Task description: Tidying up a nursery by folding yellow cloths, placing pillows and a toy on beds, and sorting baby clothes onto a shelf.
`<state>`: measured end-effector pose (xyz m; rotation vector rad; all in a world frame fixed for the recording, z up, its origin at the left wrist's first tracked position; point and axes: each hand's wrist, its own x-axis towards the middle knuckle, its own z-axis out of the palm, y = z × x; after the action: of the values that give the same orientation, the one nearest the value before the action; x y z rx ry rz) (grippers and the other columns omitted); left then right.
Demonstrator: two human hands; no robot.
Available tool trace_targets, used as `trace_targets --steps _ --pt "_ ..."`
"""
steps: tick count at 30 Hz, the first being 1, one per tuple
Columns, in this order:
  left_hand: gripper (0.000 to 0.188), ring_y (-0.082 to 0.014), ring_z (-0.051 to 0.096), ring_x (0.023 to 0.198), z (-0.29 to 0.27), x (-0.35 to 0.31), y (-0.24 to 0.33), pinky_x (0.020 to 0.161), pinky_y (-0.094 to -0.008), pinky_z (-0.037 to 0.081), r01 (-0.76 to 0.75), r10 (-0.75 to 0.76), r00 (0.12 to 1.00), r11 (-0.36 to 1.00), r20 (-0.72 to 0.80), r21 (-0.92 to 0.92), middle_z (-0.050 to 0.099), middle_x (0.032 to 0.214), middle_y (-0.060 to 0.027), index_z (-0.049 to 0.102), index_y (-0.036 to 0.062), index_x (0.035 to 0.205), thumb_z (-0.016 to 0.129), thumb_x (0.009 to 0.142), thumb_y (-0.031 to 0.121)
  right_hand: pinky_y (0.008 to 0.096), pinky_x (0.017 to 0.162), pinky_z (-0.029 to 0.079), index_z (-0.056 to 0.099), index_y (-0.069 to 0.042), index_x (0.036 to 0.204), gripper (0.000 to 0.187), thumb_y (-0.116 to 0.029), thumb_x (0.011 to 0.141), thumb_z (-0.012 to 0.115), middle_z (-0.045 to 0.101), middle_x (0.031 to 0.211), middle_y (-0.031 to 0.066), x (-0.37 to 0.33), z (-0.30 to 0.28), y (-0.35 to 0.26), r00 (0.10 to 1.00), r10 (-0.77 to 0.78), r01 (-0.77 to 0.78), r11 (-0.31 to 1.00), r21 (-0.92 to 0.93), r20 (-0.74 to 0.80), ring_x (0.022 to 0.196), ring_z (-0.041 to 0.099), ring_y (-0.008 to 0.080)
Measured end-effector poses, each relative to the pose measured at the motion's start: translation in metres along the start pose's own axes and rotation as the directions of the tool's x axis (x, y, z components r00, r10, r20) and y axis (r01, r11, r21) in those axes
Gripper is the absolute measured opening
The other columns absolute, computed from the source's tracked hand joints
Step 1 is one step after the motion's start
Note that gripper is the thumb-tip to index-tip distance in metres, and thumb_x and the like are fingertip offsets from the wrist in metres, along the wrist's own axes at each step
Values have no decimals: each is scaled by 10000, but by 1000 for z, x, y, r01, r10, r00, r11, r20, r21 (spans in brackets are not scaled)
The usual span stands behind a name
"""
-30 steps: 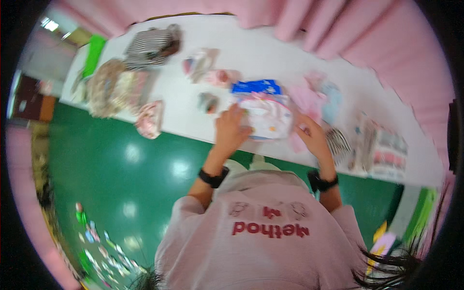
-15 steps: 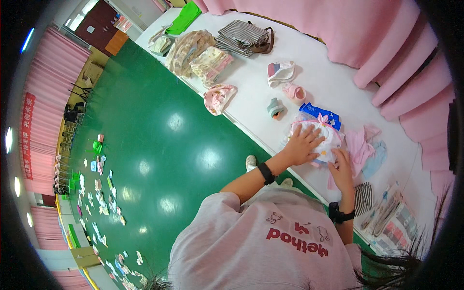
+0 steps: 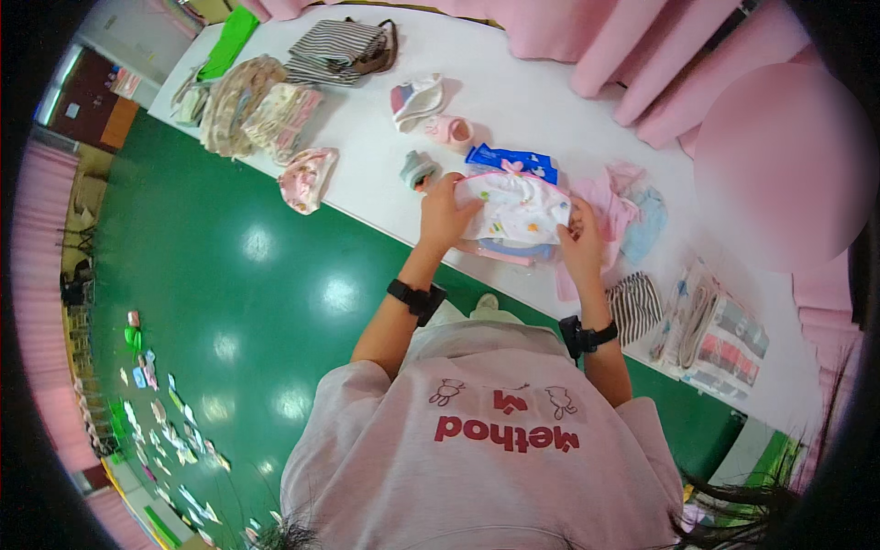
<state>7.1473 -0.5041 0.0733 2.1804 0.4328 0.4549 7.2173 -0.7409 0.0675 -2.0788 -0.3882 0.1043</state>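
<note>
Between my hands is a small white baby cloth point(image 3: 518, 209) with coloured prints, pink edging and a pink bow. My left hand point(image 3: 447, 215) pinches its left edge, the thumb on top. On the opposite edge, my right hand point(image 3: 583, 240) grips with thumb and fingers. Folded blue and pink fabric point(image 3: 515, 249), seemingly in clear plastic, lies under it. Just beyond is a blue packet point(image 3: 513, 163). A crumpled pink garment point(image 3: 612, 203) and a light blue one point(image 3: 647, 225) lie right of my right hand.
A grey-green bootie point(image 3: 418, 169), pink bootie point(image 3: 449, 131) and white cap point(image 3: 418, 101) lie beyond my left hand. Further left are a floral cap point(image 3: 308, 179), folded clothes point(image 3: 282, 119) and a striped bag point(image 3: 337, 50). Striped fabric point(image 3: 634, 305) and folded plaid cloths point(image 3: 715, 335) sit near right.
My left hand has gone from lying flat on the white cloth to holding its left edge. My right hand now grips the right edge, and the cloth is spread between them. The view has shifted.
</note>
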Motion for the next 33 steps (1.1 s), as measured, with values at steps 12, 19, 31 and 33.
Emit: trace_targets --steps 12,19,31,33 --pt "498 -304 451 1069 -25 -31 57 891 -433 339 -449 422 889 879 180 159 483 1158 -128 486 76 1143 659 684 157 423 884 377 412 -75 1220 673 -121 609 692 476 1117 162 -24 -99 -11 980 -147 48 832 -553 -136 1062 449 329" --pt "636 -279 354 1217 13 -44 55 1021 -498 217 -644 471 748 687 468 337 407 1300 -75 460 151 1215 697 627 199 390 847 414 534 -95 1084 444 -115 658 658 555 1062 127 -21 -96 36 992 124 -105 837 -537 -1 970 527 319" --pt "688 -298 344 1212 3 -54 99 1016 -469 243 -631 498 764 709 410 315 434 1260 -100 458 110 1212 733 598 253 243 827 410 487 -21 986 197 28 800 532 557 1003 67 -63 -157 -55 927 -160 327 784 527 -338 924 522 128" --pt "731 -285 352 1221 -2 -59 123 1017 -417 262 -505 538 679 836 500 -213 406 1291 -124 406 73 1266 735 637 247 245 811 420 493 -24 975 194 -14 792 558 575 986 59 -71 -153 -80 965 -176 254 799 545 -192 913 525 113"
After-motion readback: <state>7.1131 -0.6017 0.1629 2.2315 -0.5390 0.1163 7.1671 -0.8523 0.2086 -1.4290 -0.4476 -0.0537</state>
